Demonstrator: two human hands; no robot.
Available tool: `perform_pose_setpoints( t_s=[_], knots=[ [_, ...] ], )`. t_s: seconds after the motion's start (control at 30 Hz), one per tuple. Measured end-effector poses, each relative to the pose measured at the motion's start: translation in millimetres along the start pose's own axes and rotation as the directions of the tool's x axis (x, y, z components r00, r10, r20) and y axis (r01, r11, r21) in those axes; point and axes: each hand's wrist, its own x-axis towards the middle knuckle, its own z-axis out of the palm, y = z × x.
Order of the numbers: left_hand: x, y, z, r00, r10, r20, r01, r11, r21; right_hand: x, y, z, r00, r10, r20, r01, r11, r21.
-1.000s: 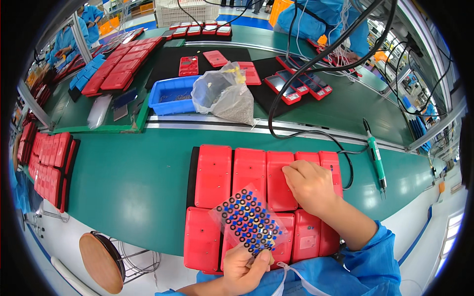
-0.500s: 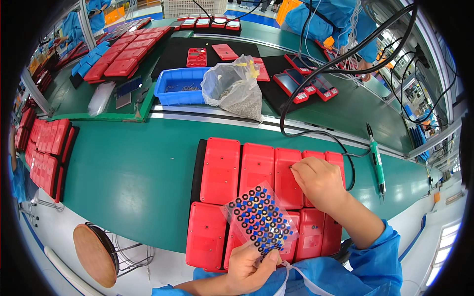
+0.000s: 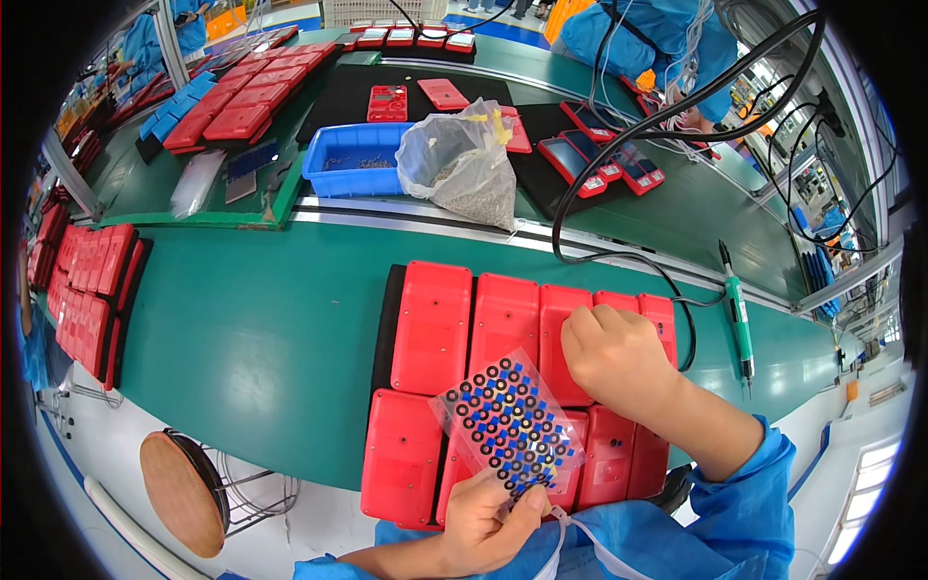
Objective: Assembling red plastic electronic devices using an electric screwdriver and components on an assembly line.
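Observation:
Between thumb and fingers, my left hand [image 3: 488, 527] grips the lower corner of a clear sheet of stickers [image 3: 507, 425] dotted with black rings and blue squares. My right hand [image 3: 619, 353] is curled with its knuckles up over a red plastic casing [image 3: 564, 377] in the far row. Its fingertips are tucked under, so anything small in them is hidden. More red casings lie in two rows on a black mat; one casing [image 3: 432, 324] stands out at the far left, another [image 3: 398, 454] at the near left. The sheet overlaps several of them.
A green electric screwdriver [image 3: 739, 314] lies to the right beside a black cable [image 3: 619, 256]. Beyond the metal rail stand a blue bin [image 3: 353, 159] and a clear bag of small parts [image 3: 469, 184]. Stacked red casings [image 3: 92, 300] sit at left, near a round stool [image 3: 181, 493].
My right hand has turned and curled further, so its fingertips no longer show against the casing. My left hand still holds the sticker sheet in nearly the same place.

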Motion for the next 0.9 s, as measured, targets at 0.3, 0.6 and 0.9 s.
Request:
perform_pose_setpoints(
  t_s=[0.3,0.6,0.9],
  knots=[
    [-1,-1,-1,1.000,-0.003,0.027,0.003,1.000,-0.030,3,-7,-5,0.998,0.014,0.055,-0.011,0.998,-0.054],
    [-3,-3,-2,0.999,-0.041,-0.031,0.040,0.998,-0.043,-6,8,3,0.995,0.010,0.104,-0.015,0.999,0.048],
    [-3,1,-1,0.998,-0.066,-0.004,0.066,0.998,-0.024,-14,9,13,0.976,0.164,-0.143,-0.122,0.958,0.261]
  ],
)
